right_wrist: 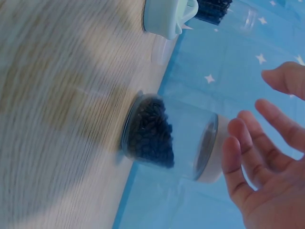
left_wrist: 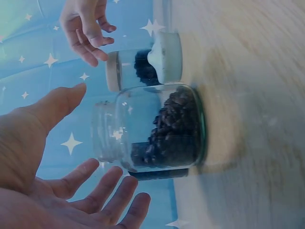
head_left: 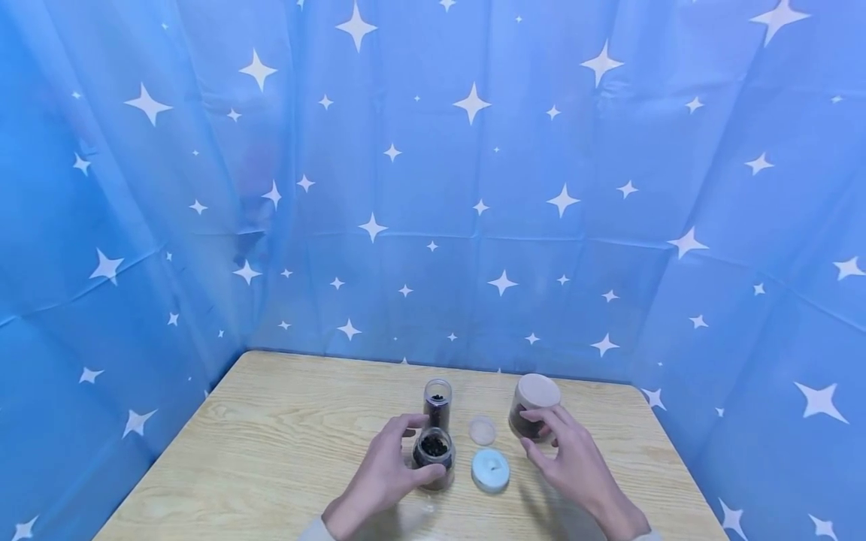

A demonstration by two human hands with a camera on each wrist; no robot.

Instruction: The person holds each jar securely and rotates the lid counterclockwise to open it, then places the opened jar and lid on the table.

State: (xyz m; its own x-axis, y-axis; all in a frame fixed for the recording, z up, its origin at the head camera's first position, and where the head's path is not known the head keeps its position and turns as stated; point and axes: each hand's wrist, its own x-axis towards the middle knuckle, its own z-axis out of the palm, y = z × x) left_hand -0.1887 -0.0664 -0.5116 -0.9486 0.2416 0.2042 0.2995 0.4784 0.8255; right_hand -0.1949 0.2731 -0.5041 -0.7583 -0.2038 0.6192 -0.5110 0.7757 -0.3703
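A glass jar partly filled with dark beans or seeds [head_left: 434, 448] stands upright without a lid. My left hand [head_left: 383, 467] is spread around its rim; in the left wrist view, thumb and fingers stand apart beside the jar's neck [left_wrist: 106, 131]. To the right, another glass jar with dark seeds [right_wrist: 150, 133] wears a pale lid [head_left: 539, 390]. Close to that lid is my right hand [head_left: 573, 460], fingers loosely bent with nothing gripped. Between the hands lies a round pale-blue lid [head_left: 490, 470] with a raised handle.
Behind the open jar stands a slimmer clear jar [head_left: 437, 406] with dark contents. A small translucent disc-like lid [head_left: 482, 430] lies behind the pale-blue lid. The wooden table [head_left: 271, 436] ends at a blue star-patterned curtain [head_left: 433, 188].
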